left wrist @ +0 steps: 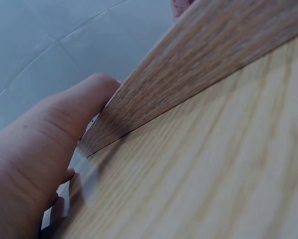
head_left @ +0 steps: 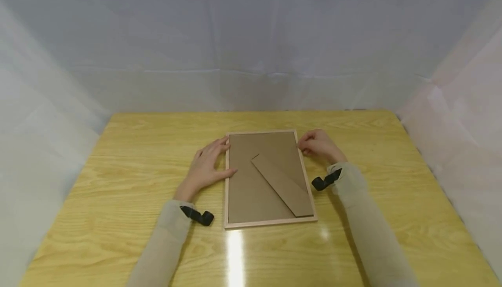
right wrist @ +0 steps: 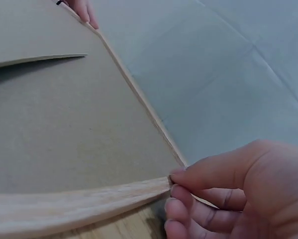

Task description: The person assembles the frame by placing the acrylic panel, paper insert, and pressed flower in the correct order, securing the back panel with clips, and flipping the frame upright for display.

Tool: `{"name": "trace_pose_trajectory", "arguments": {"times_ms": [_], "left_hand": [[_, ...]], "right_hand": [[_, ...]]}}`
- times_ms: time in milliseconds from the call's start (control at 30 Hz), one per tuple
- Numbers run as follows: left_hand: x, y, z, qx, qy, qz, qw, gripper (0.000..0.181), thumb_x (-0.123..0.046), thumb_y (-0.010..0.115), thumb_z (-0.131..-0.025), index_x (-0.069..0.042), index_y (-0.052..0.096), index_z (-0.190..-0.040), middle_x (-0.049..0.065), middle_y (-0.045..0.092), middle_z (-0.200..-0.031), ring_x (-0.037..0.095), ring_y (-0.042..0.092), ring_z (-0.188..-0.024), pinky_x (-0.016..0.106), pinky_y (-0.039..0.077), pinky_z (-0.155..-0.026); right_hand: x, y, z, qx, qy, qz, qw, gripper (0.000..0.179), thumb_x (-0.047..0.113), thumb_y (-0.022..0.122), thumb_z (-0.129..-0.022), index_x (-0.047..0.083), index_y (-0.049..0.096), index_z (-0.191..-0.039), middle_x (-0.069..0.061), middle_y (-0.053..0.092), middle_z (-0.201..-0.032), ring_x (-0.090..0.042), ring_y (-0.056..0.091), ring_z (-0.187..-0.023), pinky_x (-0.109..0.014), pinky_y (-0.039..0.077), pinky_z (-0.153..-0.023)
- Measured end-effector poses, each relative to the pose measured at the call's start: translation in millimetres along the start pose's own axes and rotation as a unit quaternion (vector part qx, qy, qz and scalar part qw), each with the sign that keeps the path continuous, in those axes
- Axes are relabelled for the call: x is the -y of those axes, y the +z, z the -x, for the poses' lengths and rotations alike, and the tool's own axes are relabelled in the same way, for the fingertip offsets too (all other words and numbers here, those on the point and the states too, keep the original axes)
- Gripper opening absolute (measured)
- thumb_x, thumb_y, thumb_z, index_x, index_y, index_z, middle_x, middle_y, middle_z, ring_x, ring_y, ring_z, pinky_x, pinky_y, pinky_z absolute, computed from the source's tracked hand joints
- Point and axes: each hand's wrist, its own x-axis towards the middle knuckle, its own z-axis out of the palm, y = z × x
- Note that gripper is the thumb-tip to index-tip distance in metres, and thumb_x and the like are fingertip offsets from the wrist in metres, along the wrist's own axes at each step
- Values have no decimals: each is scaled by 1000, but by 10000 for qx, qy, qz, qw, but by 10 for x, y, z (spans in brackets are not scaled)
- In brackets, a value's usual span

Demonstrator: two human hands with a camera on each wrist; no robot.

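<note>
A picture frame (head_left: 266, 222) with a pale wooden rim lies face down, its brown backing board (head_left: 251, 195) upward. A slanting stand flap (head_left: 280, 184) of the same board lies across it, its lower end toward the bottom right corner. My left hand (head_left: 205, 167) rests on the left side, fingers extended near the upper corner and thumb spread apart over the rim. Near the top right corner, my right hand (head_left: 319, 145) pinches the rim between thumb and curled fingers. In the right wrist view, that thumb (right wrist: 213, 172) touches the corner.
The frame lies on a wood-grain table (head_left: 137, 160). White sheeting (head_left: 251, 51) hangs behind the table and along both sides. Each sleeved wrist carries a small black camera mount (head_left: 201, 217).
</note>
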Motion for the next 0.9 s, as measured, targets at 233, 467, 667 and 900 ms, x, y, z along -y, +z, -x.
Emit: {"name": "trace_pose_trajectory", "arguments": {"times_ms": [233, 467, 667, 900], "left_hand": [[-25, 0, 8, -6, -11, -22, 10000, 85, -64, 66, -84, -17, 41, -151, -9, 18, -164, 24, 18, -149, 57, 18, -114], [-27, -7, 1, 36, 16, -94, 9999, 86, -63, 67, -84, -17, 40, -151, -8, 18, -164, 24, 18, -149, 57, 18, -114], [-28, -32, 0, 6, 87, -114, 9999, 85, -62, 67, -85, -17, 39, -152, -6, 20, -164, 26, 20, -149, 58, 20, -112], [-19, -36, -8, 24, 101, -152, 9998, 85, -62, 66, -86, -20, 37, -153, -7, 19, -164, 26, 20, -148, 59, 20, -112]], "right_hand": [[0, -17, -9, 215, 147, 12, 9997, 17, 5, 66, -93, -9, 63, -103, -8, 67, -83, -16, 61, -67, -27, 54, -64], [61, 42, -5, 144, 315, 242, 9991, 23, 7, 67, -92, -5, 55, -107, -9, 64, -85, -15, 57, -64, -26, 51, -59], [35, 78, -32, 77, 119, 243, 9996, 21, 4, 64, -90, -5, 56, -107, -8, 65, -84, -15, 54, -60, -25, 47, -56], [-33, 23, -16, -12, -106, 5, 9999, 21, 4, 64, -94, -8, 65, -112, -9, 69, -86, -16, 62, -68, -28, 56, -63]]}}
